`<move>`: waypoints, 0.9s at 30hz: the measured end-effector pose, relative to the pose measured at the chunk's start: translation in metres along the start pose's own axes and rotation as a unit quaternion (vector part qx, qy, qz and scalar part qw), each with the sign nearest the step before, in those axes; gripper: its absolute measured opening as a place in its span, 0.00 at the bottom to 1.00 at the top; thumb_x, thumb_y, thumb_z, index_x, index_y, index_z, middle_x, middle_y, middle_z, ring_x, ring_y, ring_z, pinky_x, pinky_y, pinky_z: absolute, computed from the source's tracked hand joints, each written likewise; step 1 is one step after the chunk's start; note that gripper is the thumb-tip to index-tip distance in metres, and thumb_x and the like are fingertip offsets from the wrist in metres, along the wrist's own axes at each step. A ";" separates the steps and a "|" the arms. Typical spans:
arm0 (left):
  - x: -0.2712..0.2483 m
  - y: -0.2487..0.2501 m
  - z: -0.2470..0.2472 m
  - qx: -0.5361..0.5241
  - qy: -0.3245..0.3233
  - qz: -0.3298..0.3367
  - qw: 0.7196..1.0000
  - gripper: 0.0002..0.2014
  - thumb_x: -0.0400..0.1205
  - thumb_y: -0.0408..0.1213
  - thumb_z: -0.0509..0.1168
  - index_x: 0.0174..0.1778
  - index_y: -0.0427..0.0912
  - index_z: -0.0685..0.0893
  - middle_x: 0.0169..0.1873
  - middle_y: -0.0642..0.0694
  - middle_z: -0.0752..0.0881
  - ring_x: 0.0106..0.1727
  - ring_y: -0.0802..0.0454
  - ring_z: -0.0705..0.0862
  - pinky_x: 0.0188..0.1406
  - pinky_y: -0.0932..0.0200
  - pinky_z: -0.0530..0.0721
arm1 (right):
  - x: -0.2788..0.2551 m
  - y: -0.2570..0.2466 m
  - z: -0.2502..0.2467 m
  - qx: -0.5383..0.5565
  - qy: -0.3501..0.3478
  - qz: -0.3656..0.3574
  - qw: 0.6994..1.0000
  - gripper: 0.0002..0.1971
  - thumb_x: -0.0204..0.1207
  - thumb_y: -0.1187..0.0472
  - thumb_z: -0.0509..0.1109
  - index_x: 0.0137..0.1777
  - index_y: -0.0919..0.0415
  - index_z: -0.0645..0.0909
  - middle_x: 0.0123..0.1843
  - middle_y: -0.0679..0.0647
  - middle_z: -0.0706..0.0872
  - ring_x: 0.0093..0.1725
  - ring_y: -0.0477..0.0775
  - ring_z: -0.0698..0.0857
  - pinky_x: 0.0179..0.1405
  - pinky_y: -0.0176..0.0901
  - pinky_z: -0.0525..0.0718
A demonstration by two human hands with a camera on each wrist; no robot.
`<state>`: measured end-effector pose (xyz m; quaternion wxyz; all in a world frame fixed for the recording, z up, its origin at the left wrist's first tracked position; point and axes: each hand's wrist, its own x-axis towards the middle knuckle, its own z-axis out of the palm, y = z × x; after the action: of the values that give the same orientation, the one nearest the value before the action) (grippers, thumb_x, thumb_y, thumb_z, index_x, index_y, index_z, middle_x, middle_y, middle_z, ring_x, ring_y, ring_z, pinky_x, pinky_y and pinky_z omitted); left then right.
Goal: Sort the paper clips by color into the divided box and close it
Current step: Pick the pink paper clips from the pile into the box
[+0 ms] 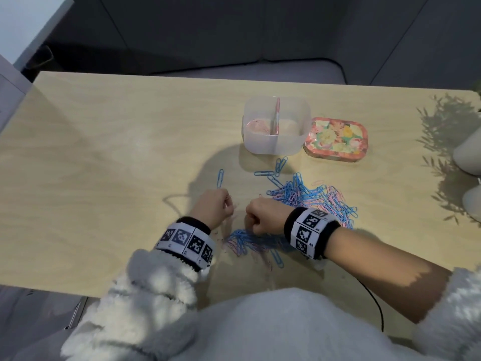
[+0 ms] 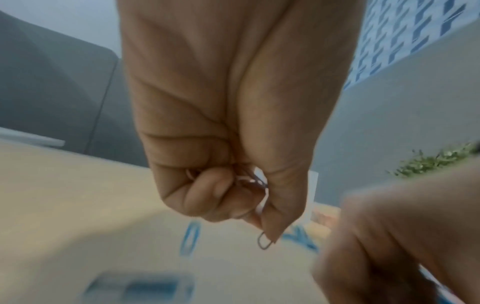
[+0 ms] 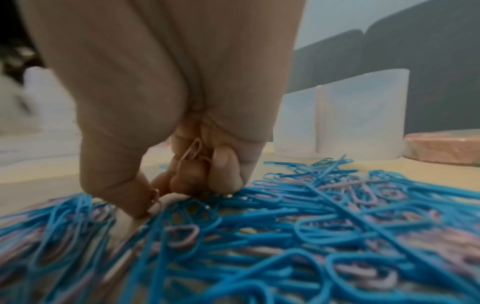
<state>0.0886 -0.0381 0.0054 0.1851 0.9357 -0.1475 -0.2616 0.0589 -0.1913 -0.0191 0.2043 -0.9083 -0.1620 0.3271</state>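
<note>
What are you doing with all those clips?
A person is sorting pink and blue paper clips heaped on a wooden table. The left hand grips a few pink clips it has gathered, and the right hand is down in the pile, with pink clips tucked in its curled fingers too. The clear divided box stands open farther back, with some pink clips in one side. Its flowery lid lies beside it, so most sorting is left.

Left hand (image 1: 213, 207): fingers curled into palm, thumb pressed against them, gripping pink clips (image 2: 253, 181). Right hand (image 1: 263, 216): knuckles up, fingers curled, more pink clips (image 3: 193, 153) tucked in palm; thumb and forefinger tips together, low on the pile (image 3: 285, 226). Both wrists wear marker bands.
</note>
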 end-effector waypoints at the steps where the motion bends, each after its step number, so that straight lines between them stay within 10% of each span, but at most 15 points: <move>1: 0.008 0.007 -0.011 0.002 0.014 0.015 1.000 0.07 0.80 0.35 0.63 0.47 0.34 0.82 0.46 0.37 0.86 0.50 0.40 0.83 0.42 0.58 0.71 | -0.002 0.001 0.000 -0.004 0.004 -0.004 1.000 0.03 0.69 0.65 0.69 0.41 0.65 0.81 0.46 0.62 0.87 0.46 0.62 0.84 0.41 0.46 0.79; 8: 0.101 0.072 -0.079 0.041 0.126 0.078 0.988 0.11 0.80 0.35 0.57 0.50 0.32 0.80 0.50 0.32 0.85 0.53 0.33 0.82 0.48 0.51 0.78 | -0.023 0.016 -0.022 0.046 0.089 -0.001 0.995 0.04 0.70 0.64 0.71 0.42 0.64 0.80 0.42 0.56 0.78 0.41 0.51 0.72 0.35 0.33 0.62; 19: 0.147 0.095 -0.079 0.070 0.064 0.063 0.993 0.16 0.79 0.28 0.60 0.62 0.39 0.81 0.62 0.38 0.83 0.63 0.39 0.81 0.62 0.53 0.79 | -0.039 0.037 -0.119 0.086 0.215 0.058 0.971 0.06 0.69 0.65 0.71 0.34 0.60 0.77 0.29 0.48 0.76 0.31 0.48 0.73 0.27 0.34 0.69; 24: 0.119 0.072 -0.088 -0.116 0.160 0.078 0.977 0.13 0.77 0.27 0.59 0.52 0.38 0.86 0.50 0.39 0.88 0.53 0.42 0.84 0.57 0.54 0.81 | 0.009 0.021 -0.160 -0.008 0.247 0.092 0.965 0.13 0.71 0.64 0.68 0.29 0.56 0.69 0.40 0.57 0.80 0.42 0.57 0.77 0.39 0.42 0.70; 27: 0.089 0.045 -0.081 -0.199 0.217 0.054 0.954 0.06 0.76 0.30 0.63 0.43 0.40 0.86 0.38 0.44 0.86 0.40 0.46 0.84 0.50 0.51 0.86 | 0.042 0.016 -0.166 -0.065 0.241 0.094 0.964 0.05 0.73 0.62 0.69 0.44 0.64 0.78 0.55 0.65 0.84 0.54 0.65 0.82 0.48 0.48 0.77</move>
<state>0.1972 -0.0898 0.0504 0.4090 0.9047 -0.0992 -0.0658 0.2019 -0.2309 0.0681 0.1463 -0.9827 -0.0427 0.1053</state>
